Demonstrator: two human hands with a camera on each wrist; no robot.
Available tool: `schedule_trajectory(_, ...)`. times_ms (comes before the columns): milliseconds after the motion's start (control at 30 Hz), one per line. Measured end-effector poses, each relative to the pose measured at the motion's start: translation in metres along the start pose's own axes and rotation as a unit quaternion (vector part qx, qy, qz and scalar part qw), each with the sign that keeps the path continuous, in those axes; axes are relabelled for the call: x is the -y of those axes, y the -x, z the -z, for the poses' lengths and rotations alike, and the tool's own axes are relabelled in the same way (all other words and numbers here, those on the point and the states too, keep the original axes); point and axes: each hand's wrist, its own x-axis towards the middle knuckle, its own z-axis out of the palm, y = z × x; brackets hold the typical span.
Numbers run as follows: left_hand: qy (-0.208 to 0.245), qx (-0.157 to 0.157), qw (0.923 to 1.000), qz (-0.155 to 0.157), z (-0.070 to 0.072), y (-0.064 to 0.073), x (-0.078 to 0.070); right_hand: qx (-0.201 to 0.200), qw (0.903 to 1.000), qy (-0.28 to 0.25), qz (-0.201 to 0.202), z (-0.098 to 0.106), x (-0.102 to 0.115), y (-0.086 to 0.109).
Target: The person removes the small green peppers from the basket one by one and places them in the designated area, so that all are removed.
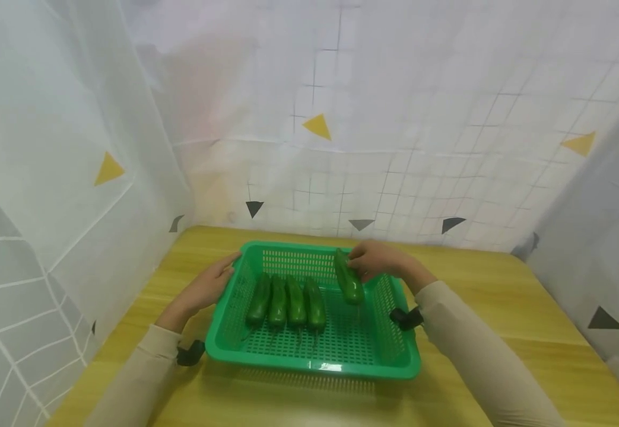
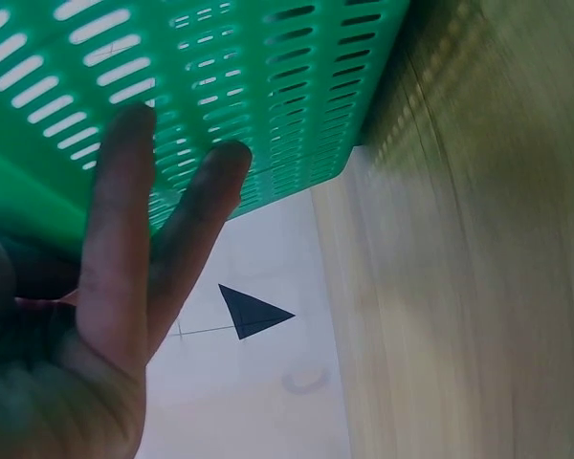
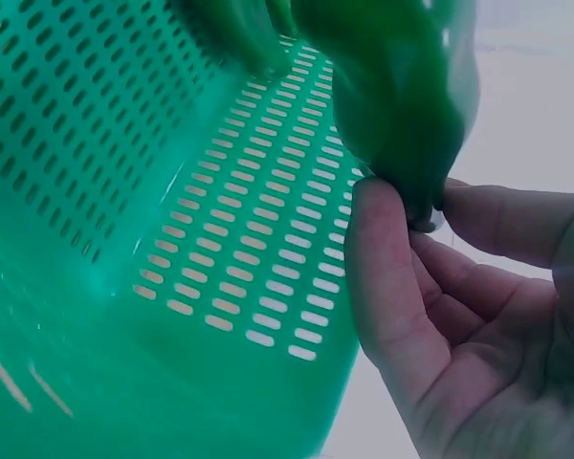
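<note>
Several long green peppers (image 1: 295,302) lie side by side in the left half of a green plastic basket (image 1: 309,367), their thin stems pointing to the near side. My right hand (image 1: 381,260) pinches one more green pepper (image 1: 349,283) over the basket's right half. In the right wrist view, thumb and fingertips meet at that pepper's (image 3: 407,105) narrow end. My left hand (image 1: 210,287) is at the basket's left rim. In the left wrist view, two of its fingers (image 2: 120,239) reach straight along the outside of the slotted wall.
The basket stands on a yellowish wooden table (image 1: 475,296). Behind it and to both sides hang pale sheets (image 1: 394,118) with grid lines and yellow and black triangles. Black wrist mounts (image 1: 406,319) sit by both sleeves.
</note>
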Motion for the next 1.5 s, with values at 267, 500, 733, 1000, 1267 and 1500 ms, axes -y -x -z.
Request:
schedule_trajectory(267,0.008,0.005,0.9999,0.008,0.001,0.003,0.001,-0.005,1.0,0.0,-0.006,0.006,-0.002,0.006)
schedule_trajectory(500,0.006,0.004,0.9999,0.007,0.0,0.001,0.001,-0.008,0.9999,-0.007,-0.005,0.015,-0.005,0.012)
schedule_trajectory(733,0.004,0.004,1.0,0.002,-0.001,0.001,0.001,-0.011,0.9997,-0.023,-0.005,0.018,-0.011,0.017)
schedule_trajectory(1000,0.004,0.004,1.0,-0.005,0.0,-0.001,0.0,-0.027,0.9994,-0.024,-0.002,0.024,-0.017,0.023)
schedule_trajectory(1267,-0.003,-0.003,1.0,-0.007,0.002,0.0,0.0,-0.028,0.9994,-0.018,0.007,0.03,-0.021,0.031)
schedule_trajectory(1500,-0.002,-0.004,0.9999,-0.011,0.0,-0.001,0.004,-0.037,0.999,-0.027,-0.002,0.032,-0.03,0.038)
